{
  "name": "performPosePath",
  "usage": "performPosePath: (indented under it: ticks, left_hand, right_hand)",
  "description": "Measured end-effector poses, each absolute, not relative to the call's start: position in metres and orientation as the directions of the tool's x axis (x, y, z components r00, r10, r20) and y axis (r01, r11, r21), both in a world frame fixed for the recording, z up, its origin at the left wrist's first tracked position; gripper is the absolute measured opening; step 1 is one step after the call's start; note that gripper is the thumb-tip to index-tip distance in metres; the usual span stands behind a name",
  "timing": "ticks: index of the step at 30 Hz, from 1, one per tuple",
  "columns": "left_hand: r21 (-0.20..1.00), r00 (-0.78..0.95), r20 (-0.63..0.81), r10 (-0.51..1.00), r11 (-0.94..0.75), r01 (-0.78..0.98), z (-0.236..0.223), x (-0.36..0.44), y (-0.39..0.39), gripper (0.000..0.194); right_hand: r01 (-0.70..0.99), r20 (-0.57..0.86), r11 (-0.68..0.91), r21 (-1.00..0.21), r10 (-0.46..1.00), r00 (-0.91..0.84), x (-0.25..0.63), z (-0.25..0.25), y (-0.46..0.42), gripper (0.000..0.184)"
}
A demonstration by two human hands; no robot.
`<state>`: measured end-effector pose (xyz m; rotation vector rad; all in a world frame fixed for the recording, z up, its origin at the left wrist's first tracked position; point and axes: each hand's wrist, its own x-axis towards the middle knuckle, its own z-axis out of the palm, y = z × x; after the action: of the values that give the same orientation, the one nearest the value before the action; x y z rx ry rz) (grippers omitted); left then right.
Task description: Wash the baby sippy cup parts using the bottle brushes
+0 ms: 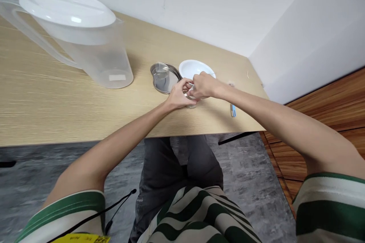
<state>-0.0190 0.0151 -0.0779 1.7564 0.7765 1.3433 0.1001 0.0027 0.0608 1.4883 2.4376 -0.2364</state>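
My left hand [180, 95] curves its fingers and thumb around a small clear cup [191, 106] near the front of the table. Only the cup's lower edge shows clearly. Over its mouth is my right hand [203, 84], fingers closed in a pinch. Something whitish shows between the two hands, but what the right fingers hold is mostly hidden. Just behind the hands stands a white bowl [190, 67], partly covered by my right hand. A kidney-shaped steel tray [168, 81] lies to the left, with a clear plastic cup [162, 68] on its side in it.
A large translucent pitcher [99, 57] with a white lid stands on the table [71, 110] at the left. A small blue-and-clear item [233, 110] lies under my right forearm. A thin pale strip [248, 74] lies at the right. Walls border the back and right.
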Motion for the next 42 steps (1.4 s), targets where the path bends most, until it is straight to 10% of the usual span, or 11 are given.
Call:
performPosePath:
  ticks: [11, 26, 34, 42]
  left_hand:
    - [0.865, 0.28, 0.466, 0.839, -0.499, 0.054, -0.071, -0.024, 0.017, 0.044]
    - [0.905, 0.476, 0.269, 0.837, -0.389, 0.173, -0.052, -0.042, 0.023, 0.042]
    - [0.952, 0.531, 0.264, 0.805, -0.305, -0.011, -0.054, -0.04, 0.022, 0.058]
    - [0.913, 0.503, 0.288, 0.815, -0.393, 0.113, -0.054, -0.041, 0.023, 0.04]
  right_hand:
    - [0.986, -0.318, 0.116, -0.117, 0.936, -0.148, 0.078, 0.067, 0.004, 0.03]
    - [0.933, -0.135, 0.288, 0.213, 0.955, -0.264, 0.085, 0.069, 0.006, 0.063]
    - [0.777, -0.33, 0.628, 0.048, 0.744, -0.581, 0.118, 0.075, 0.013, 0.056]
    - [0.849, -0.241, 0.519, 0.102, 0.841, -0.485, 0.107, 0.06, 0.009, 0.045]
